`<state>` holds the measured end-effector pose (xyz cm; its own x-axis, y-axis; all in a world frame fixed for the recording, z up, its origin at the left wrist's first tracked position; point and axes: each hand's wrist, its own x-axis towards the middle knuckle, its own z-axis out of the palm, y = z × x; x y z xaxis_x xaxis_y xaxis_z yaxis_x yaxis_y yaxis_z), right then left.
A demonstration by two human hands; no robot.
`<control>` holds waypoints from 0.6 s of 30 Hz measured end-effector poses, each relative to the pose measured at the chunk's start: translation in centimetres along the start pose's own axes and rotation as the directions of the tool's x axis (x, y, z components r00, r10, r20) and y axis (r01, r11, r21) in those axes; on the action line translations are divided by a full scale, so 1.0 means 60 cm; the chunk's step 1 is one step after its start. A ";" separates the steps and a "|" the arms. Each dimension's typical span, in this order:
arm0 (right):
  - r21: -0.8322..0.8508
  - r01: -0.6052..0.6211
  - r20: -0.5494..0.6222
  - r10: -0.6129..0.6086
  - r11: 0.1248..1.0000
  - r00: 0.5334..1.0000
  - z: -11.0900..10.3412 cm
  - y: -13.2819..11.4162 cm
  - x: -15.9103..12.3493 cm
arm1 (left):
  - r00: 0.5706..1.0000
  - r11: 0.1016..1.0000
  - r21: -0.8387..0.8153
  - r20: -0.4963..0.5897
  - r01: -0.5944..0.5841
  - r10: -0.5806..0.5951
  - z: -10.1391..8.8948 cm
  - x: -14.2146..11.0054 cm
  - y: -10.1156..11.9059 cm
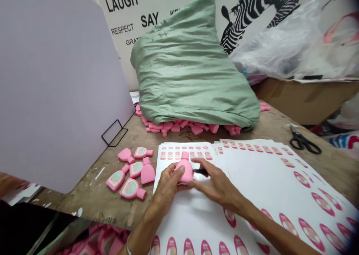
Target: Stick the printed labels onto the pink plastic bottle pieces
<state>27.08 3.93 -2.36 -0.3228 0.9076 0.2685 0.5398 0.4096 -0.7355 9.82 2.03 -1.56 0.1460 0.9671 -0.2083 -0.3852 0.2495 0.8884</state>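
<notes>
My left hand [166,184] grips a pink foam bottle-shaped piece [185,169], held upright over a white sheet of printed labels [252,172]. My right hand [217,185] reaches in from the right, its fingertips against the piece. A short black tool [200,171], possibly a pen or blade handle, sits between its fingers, its tip partly hidden behind the piece. Several finished pink bottle pieces with oval labels [130,180] lie on the wooden table [84,195] left of the sheets.
A green sack [190,64] sits on a heap of pink pieces [179,127] at the back. Black scissors [304,142] lie right. A lilac board [56,86] on a wire stand [114,133] stands left. More pink pieces [95,242] lie below the table edge.
</notes>
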 end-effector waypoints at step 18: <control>-0.504 -0.047 -0.120 -0.016 0.863 0.993 0.034 0.081 0.042 | 0.981 0.980 0.194 -0.175 -0.053 0.087 -0.008 0.052 -0.052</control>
<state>27.28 8.03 -6.54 -0.2356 0.9055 0.3529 0.8724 0.3570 -0.3339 11.06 4.30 -5.17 -0.0496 0.9789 -0.1983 -0.2082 0.1840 0.9606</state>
